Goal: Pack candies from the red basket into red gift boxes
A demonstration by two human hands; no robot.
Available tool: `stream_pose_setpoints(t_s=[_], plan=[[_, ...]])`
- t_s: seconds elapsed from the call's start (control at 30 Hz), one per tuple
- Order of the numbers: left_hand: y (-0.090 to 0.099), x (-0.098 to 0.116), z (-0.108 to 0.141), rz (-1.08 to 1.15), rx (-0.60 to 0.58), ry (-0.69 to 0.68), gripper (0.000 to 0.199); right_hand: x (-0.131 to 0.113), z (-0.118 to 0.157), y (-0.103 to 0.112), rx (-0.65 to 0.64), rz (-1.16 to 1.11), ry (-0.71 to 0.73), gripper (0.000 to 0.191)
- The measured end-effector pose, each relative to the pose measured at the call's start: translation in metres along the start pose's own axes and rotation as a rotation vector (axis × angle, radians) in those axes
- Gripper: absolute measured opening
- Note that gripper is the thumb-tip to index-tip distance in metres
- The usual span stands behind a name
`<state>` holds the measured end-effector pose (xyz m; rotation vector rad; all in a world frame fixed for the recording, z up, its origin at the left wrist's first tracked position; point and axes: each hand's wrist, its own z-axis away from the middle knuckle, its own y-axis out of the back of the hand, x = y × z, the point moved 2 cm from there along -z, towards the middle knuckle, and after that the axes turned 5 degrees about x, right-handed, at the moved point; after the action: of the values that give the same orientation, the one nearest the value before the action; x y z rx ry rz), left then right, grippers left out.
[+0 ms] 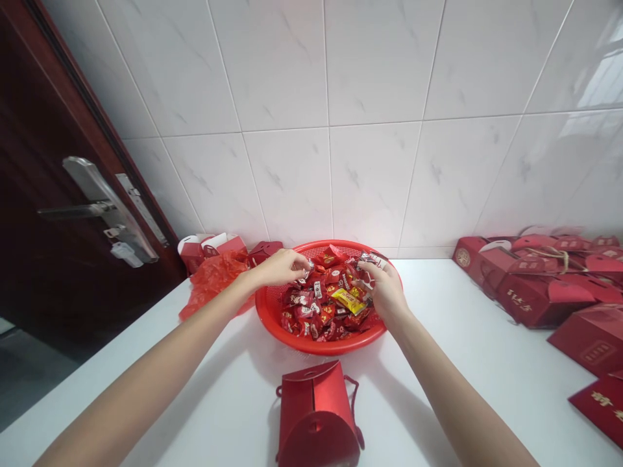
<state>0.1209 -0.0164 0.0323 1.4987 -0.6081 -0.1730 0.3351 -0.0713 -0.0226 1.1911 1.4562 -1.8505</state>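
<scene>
A red plastic basket (329, 348) full of wrapped candies (316, 310) stands on the white table, a yellow-wrapped candy (348, 301) among the mostly red ones. My left hand (280, 267) reaches over its left rim, fingers closed on a small candy in a shiny wrapper (306, 272). Over the right side is my right hand (387, 290), its fingers curled around a candy with a white and silver wrapper (372, 261), partly hidden. In front of the basket, between my forearms, sits a red gift box (318, 405) with cord at its sides.
Several red gift boxes (540, 298) are piled along the table's right side. A crumpled red plastic bag (214, 279) lies left of the basket, with more boxes (219, 245) behind it. A tiled wall (374, 181) bounds the back; a dark door (43, 130) stands at left.
</scene>
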Motion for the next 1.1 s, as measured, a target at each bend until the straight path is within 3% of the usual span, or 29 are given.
stream_pose_setpoints(t_s=[0.1,0.3,0.43,0.63,0.73,0.87,0.93,1.03,1.1], plan=[[-0.010,0.008,0.003,0.109,-0.042,-0.052,0.032,-0.001,0.001,-0.001,-0.012,0.003,-0.004,0.024],[-0.031,0.037,-0.002,0.469,0.147,-0.139,0.040,-0.002,0.004,-0.003,-0.112,0.013,-0.014,0.026],[-0.034,0.049,-0.007,0.497,0.213,-0.115,0.034,-0.001,0.004,-0.003,-0.187,0.030,-0.018,0.030],[-0.029,0.048,-0.007,0.467,0.225,-0.121,0.032,0.000,0.007,-0.005,-0.313,0.061,-0.039,0.035],[-0.022,0.044,0.000,0.315,0.098,-0.108,0.032,0.001,0.006,-0.004,-0.313,0.083,-0.059,0.035],[-0.019,0.033,0.017,-0.004,-0.334,-0.117,0.019,0.001,0.005,-0.002,-0.251,0.106,-0.055,0.030],[-0.021,0.026,0.024,-0.148,-0.469,-0.093,0.018,0.001,0.004,-0.002,-0.227,0.118,-0.051,0.027],[-0.030,0.017,0.028,-0.245,-0.528,-0.034,0.015,0.001,0.004,-0.002,-0.192,0.119,-0.056,0.024],[-0.035,0.013,0.027,-0.268,-0.465,-0.002,0.025,0.001,0.004,-0.003,-0.176,0.116,-0.065,0.023]])
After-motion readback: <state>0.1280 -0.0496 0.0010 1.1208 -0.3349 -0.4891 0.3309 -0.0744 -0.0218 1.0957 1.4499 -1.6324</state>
